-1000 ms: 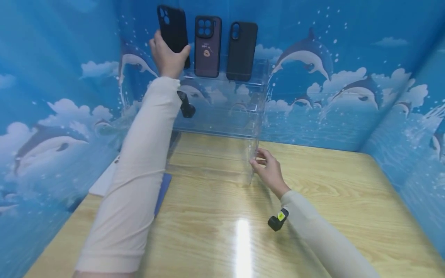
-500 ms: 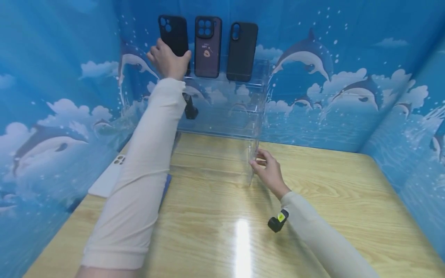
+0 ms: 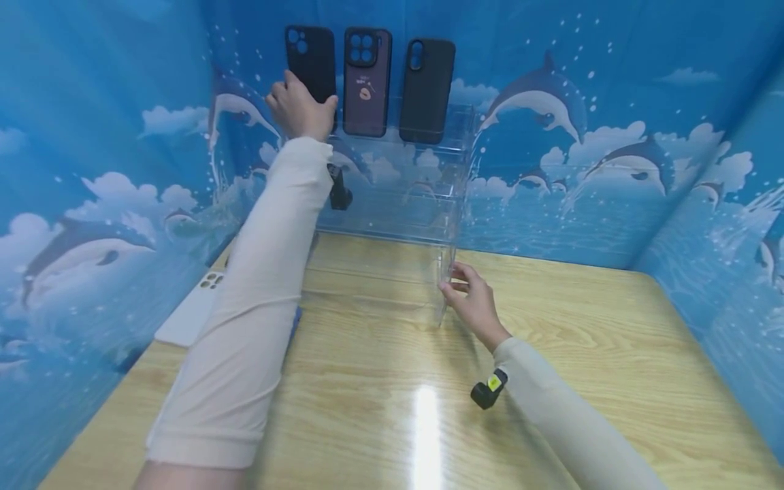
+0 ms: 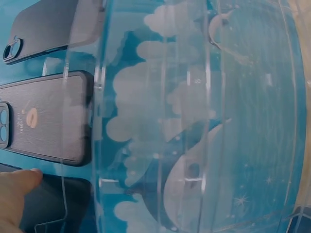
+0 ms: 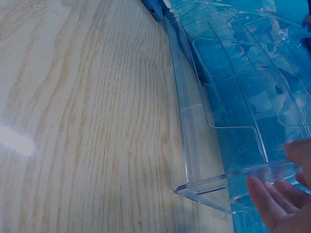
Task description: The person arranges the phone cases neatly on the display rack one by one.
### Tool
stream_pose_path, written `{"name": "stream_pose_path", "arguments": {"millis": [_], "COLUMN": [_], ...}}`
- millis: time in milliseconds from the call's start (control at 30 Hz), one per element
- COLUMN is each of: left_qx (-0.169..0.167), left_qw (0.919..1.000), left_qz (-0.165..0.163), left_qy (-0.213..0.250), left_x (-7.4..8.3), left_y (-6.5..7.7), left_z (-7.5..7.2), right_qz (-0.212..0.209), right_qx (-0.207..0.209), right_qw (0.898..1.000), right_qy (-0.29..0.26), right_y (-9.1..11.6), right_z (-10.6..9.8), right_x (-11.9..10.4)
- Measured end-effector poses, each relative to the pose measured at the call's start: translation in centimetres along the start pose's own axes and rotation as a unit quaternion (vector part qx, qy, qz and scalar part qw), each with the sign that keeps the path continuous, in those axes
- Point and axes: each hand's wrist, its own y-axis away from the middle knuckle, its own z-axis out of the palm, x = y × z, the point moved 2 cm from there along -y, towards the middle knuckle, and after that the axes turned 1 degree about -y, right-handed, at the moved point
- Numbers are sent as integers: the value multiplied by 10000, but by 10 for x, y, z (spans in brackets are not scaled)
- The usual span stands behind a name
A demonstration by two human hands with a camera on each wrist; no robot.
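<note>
My left hand (image 3: pixel 301 112) grips the lower part of a black phone case (image 3: pixel 314 58), thumb along its right edge, at the left end of the top tier of a clear stepped display stand (image 3: pixel 386 235). Beside it, a purplish phone case with a dark frame (image 3: pixel 367 95) and a dark grey phone case (image 3: pixel 427 88) lean upright on the same tier. In the left wrist view my thumb (image 4: pixel 26 179) lies over the black case, whose camera end is out of frame. Low on the stand's right side, my right hand (image 3: pixel 478 303) pinches the clear side panel (image 5: pixel 228 177) between thumb and fingers.
A white phone case (image 3: pixel 191 312) with camera holes lies on the wooden table (image 3: pixel 582 340) at the left. A blue item (image 3: pixel 297 322) is mostly hidden behind my left sleeve. A dolphin-print curtain (image 3: pixel 551 170) closes off the back and sides.
My left hand has lowered the black phone case onto the top tier and shifted it slightly right, straightening it beside the purplish one. My right hand stays on the stand's side.
</note>
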Motion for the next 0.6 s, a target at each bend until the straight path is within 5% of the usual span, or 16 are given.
{"name": "stream_pose_path", "arguments": {"millis": [600], "left_qx": [-26], "left_qw": [9987], "left_qz": [322], "left_qy": [-387], "left_x": [-3], "left_y": [-4], "left_z": [9], "right_qz": [34], "right_qx": [18], "right_qw": [10000], "right_qy": [90], "right_y": [1], "right_z": [0], "right_x": [0]}}
